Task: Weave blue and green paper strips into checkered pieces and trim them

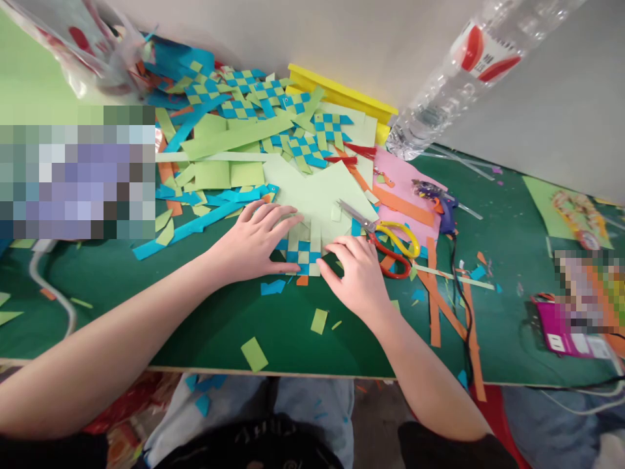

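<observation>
A small woven piece of blue and pale green paper strips [305,256] lies on the green table between my two hands. My left hand [261,240] is spread palm down, its thumb along the weave's left lower edge and its fingers over pale green paper. My right hand [355,273] rests at the weave's right side, fingers bent and apart, thumb tip near its edge. Pale green paper [312,189] lies just beyond the weave. Scissors with yellow and red handles [374,228] lie just past my right hand, blades pointing up-left.
Finished woven pieces and strips [303,150] pile up at the back. A plastic bottle [434,104] leans at the wall. Pink paper [407,195], a blue glue gun [446,215] with a black cord and orange strips [433,299] lie right. Paper scraps dot the green table [195,332].
</observation>
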The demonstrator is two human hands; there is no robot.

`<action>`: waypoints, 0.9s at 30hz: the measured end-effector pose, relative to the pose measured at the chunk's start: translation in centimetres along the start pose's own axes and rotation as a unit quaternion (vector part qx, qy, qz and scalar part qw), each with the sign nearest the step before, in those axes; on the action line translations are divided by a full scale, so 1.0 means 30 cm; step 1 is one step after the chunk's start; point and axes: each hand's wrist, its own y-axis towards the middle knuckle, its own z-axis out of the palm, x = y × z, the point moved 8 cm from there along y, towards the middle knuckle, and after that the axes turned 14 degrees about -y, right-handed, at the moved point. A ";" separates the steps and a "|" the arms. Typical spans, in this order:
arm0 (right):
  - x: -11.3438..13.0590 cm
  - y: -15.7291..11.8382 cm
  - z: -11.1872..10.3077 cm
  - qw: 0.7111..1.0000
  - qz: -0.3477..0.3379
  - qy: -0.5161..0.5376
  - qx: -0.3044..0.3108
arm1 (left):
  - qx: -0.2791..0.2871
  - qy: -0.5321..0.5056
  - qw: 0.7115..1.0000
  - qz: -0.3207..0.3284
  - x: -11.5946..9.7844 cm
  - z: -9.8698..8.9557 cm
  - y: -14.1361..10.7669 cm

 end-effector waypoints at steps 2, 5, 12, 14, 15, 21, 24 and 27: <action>0.005 -0.002 0.014 1.000 0.008 0.008 0.008 | 0.000 0.001 1.000 0.000 -0.002 0.001 0.001; -0.005 -0.001 0.018 0.998 0.026 0.054 0.011 | 0.002 0.001 1.000 -0.002 -0.003 0.002 0.001; -0.022 -0.001 0.045 0.965 0.091 0.243 0.039 | 0.002 -0.012 1.000 -0.002 -0.003 0.006 0.001; -0.027 -0.005 0.061 0.948 0.115 0.291 0.051 | -0.002 -0.021 1.000 0.001 -0.005 0.000 0.003; -0.032 -0.006 0.067 0.941 0.127 0.310 0.052 | -0.007 -0.027 1.000 0.002 -0.007 -0.009 0.004; -0.101 -0.009 0.053 0.894 0.198 0.402 -0.017 | -0.201 -0.131 0.970 -0.030 0.010 -0.156 -0.012; -0.137 -0.009 0.055 0.867 0.233 0.438 -0.046 | -0.316 -0.242 0.916 -0.060 0.047 -0.208 -0.042; -0.158 -0.007 0.062 0.839 0.259 0.474 -0.064 | -0.350 -0.326 0.872 -0.108 0.091 -0.202 -0.056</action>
